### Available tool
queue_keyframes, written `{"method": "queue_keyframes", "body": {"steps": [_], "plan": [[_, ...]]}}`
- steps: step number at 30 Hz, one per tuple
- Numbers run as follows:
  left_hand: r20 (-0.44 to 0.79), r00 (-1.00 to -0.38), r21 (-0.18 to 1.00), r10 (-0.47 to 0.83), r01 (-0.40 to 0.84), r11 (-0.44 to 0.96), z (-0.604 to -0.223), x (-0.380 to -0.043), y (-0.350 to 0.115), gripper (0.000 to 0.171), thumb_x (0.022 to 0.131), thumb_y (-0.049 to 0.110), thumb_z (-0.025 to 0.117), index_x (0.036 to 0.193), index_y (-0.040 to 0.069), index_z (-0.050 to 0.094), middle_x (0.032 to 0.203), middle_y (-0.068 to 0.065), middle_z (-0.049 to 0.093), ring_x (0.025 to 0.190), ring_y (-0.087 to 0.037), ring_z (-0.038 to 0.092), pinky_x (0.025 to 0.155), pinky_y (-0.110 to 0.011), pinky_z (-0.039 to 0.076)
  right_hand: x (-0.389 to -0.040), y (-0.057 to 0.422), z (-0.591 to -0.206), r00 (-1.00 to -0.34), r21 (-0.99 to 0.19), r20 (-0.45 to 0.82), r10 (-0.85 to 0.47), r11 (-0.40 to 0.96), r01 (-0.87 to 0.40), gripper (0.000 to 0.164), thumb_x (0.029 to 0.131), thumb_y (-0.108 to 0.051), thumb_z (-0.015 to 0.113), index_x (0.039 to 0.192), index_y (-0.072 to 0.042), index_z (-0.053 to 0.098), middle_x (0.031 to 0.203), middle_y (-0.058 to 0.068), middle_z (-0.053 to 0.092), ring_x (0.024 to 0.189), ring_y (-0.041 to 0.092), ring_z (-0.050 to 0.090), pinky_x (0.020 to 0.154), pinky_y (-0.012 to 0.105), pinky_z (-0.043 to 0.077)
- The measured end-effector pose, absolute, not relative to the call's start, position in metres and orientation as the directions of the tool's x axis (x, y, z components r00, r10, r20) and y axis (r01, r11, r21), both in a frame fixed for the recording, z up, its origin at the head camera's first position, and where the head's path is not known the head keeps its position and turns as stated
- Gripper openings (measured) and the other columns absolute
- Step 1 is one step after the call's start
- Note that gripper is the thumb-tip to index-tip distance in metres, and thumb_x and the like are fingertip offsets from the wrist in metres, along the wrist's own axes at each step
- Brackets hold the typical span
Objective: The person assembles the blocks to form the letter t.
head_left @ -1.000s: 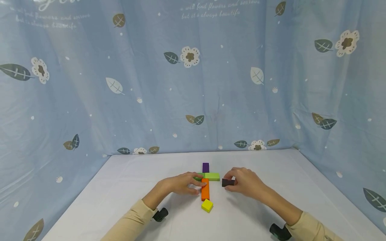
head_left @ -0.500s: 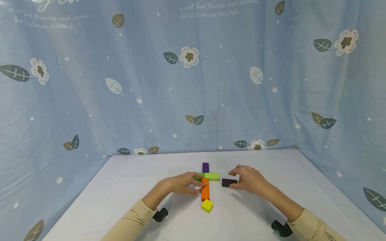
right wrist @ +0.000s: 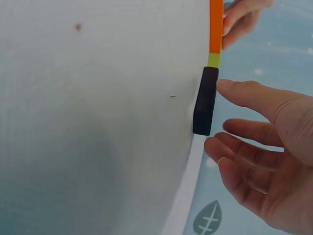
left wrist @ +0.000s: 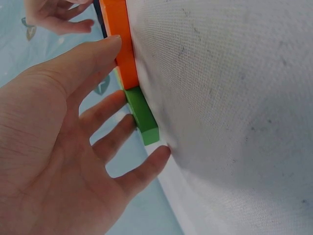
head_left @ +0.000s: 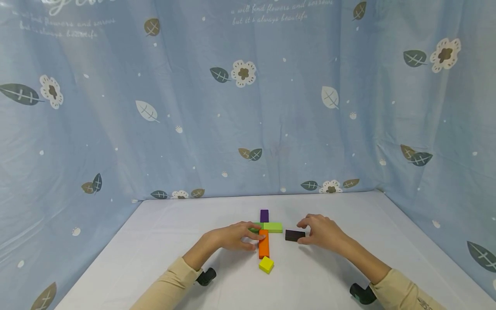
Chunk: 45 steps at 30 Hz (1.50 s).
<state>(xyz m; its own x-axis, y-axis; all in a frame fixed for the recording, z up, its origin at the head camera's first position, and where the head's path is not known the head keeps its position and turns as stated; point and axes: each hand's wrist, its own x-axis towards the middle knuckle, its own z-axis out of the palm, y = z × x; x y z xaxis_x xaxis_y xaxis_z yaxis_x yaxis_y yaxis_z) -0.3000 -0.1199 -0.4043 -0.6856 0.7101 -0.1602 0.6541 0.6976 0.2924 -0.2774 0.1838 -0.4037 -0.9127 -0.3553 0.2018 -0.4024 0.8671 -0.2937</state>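
In the head view the left hand [head_left: 235,236] lies over the left side of a group of blocks, fingers extended. Seen from the left wrist, its fingertips are at the dark green block [left wrist: 143,117] and the thumb is at the orange block [left wrist: 122,44]. The right hand [head_left: 325,232] has its thumb and fingers spread at the right end of a black block [head_left: 295,235] that lies flat on the table. From the right wrist, the thumb tip is at or very near that black block, and the other fingers are loosely bent, holding nothing.
A light green block [head_left: 273,227] sits right of the dark green one, with a purple block [head_left: 264,215] behind them. The yellow block [head_left: 266,265] lies turned at the orange block's near end. A white cloth [head_left: 174,241] covers the table; a patterned blue curtain [head_left: 193,107] surrounds it.
The right hand has let go of the black block and drawn slightly right, its fingers spreading. The black block stays in place. The left hand has not visibly moved.
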Motion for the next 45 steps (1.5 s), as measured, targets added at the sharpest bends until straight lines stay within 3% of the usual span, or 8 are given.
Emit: {"method": "queue_keyframes", "body": {"steps": [13,30,45], "plan": [[-0.165,-0.682,0.298,0.712,0.653,0.696,-0.404,-0.300,-0.120,0.046,0.096,0.035,0.062,0.141,0.033,0.053,0.155,0.003,0.040,0.143,-0.023,0.036,0.116,-0.047,0.035,-0.283,0.184,-0.414,-0.924,-0.294,0.172,-0.342,0.877,-0.380,0.039,0.070,-0.028,0.088,0.104,-0.013,0.077,0.093,-0.004,0.071,0.075,0.008,0.055,0.065,0.029,0.049],[-0.164,-0.681,0.299,0.714,0.656,0.693,-0.406,-0.301,-0.120,0.044,0.097,0.036,0.061,0.140,0.033,0.054,0.155,0.004,0.040,0.144,-0.023,0.036,0.117,-0.048,0.034,-0.284,0.194,-0.412,-0.903,-0.319,0.165,-0.397,0.845,-0.430,0.028,0.074,-0.018,0.084,0.100,-0.011,0.076,0.091,-0.004,0.072,0.069,0.006,0.056,0.060,0.023,0.048],[-0.158,-0.686,0.289,0.711,0.656,0.697,-0.408,-0.303,-0.121,0.043,0.096,0.037,0.061,0.139,0.035,0.054,0.155,0.005,0.040,0.144,-0.023,0.036,0.117,-0.047,0.034,-0.285,0.195,-0.412,-0.903,-0.333,0.157,-0.401,0.839,-0.431,0.023,0.076,-0.016,0.082,0.098,-0.011,0.076,0.091,-0.004,0.072,0.068,0.005,0.055,0.060,0.024,0.047]]}}
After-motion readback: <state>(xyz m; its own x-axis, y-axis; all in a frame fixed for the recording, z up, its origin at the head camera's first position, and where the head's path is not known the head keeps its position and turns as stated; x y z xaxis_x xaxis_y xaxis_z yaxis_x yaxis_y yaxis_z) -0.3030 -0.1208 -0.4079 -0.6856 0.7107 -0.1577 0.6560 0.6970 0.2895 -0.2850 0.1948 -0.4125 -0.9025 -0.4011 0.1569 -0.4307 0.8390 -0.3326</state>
